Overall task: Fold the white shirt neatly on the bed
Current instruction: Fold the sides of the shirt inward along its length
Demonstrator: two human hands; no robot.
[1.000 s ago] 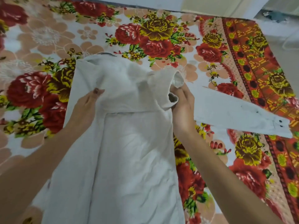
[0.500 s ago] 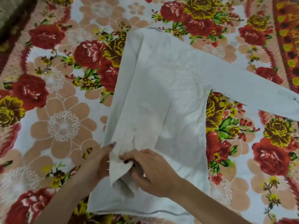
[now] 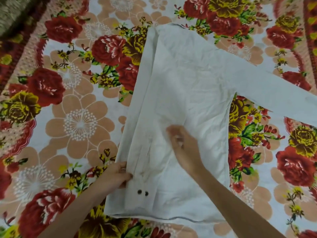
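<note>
White shirt [image 3: 185,86] with dark buttons [image 3: 142,192]; red-yellow floral bedsheet [image 3: 68,117].

Soft even light; right hand [image 3: 184,143] motion-blurred, edges bowed.

Floral bedsheet [image 3: 80,124]: red and yellow roses, green leaves, large peach flowers with white dotted centres, pale ground. Red-orange patterned border band [image 3: 309,28] at upper right; a similar band runs diagonally at far left. Olive-brown textured fabric [image 3: 10,11] in upper left corner, blurred, kind not discernible.
</note>
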